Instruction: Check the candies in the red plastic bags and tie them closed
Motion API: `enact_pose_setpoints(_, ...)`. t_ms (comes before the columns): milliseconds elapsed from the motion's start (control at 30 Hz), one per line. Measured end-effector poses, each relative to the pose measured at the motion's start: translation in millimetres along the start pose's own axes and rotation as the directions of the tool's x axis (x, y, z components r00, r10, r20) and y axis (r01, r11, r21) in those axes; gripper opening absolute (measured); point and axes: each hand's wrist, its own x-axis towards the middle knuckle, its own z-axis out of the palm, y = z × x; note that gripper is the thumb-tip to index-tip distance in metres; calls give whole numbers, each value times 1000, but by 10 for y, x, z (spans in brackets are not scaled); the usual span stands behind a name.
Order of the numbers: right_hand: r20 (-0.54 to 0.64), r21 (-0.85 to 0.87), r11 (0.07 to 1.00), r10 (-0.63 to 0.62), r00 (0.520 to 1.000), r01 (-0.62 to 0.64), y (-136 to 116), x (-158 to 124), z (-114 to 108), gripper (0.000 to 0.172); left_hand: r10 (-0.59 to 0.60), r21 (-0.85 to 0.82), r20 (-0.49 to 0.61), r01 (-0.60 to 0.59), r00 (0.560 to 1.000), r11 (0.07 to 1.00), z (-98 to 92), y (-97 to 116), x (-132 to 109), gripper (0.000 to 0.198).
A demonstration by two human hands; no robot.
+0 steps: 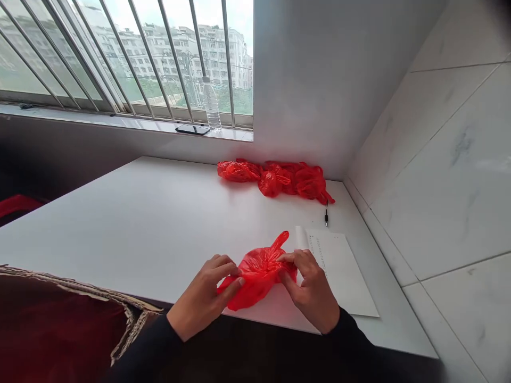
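Note:
A red plastic bag lies crumpled at the front edge of the white table, gathered at its middle with one handle loop sticking up. My left hand pinches the bag's left side between thumb and fingers. On the opposite side, my right hand grips the bag near the gathered part, its thumb below and its fingers on top. What the bag contains, if anything, is hidden by the plastic.
Several bundled red bags lie along the wall. An open notebook and a black pen are at right. A torn cardboard box stands front left. The sill holds a bottle and a phone.

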Motion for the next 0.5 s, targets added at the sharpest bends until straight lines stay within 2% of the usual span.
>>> enact_pose_setpoints(67, 0, 8, 997, 73, 997, -73, 2, -78, -79, 12, -44, -15, -76, 43, 996, 999, 12, -31, 20, 31)
enact_pose_setpoints(133, 16, 18, 981, 194, 981, -194, 4, -143, -172, 12, -146, -50, -191, 139, 971, 989, -4, -77, 26, 34)
enact_pose_setpoints(233, 137, -6, 947, 318, 938, -320, -40, -201, -322, 11, -242, -85, -294, 227, 925, 970, -30, -121, 13, 30)
enact_pose_setpoints(300, 197, -5, 952, 301, 933, -306, -114, -201, -382, 17, -187, -67, -311, 174, 932, 982, -10, -91, 2, 28)
enact_pose_setpoints(400, 161, 79, 963, 242, 957, -257, -242, -143, -341, 28, 37, 62, -257, -22, 966, 998, 79, 7, 2, 45)
enact_pose_setpoints(500, 174, 95, 971, 200, 964, -219, -307, -55, -183, 25, 173, 182, -175, -141, 969, 973, 168, 51, 19, 37)
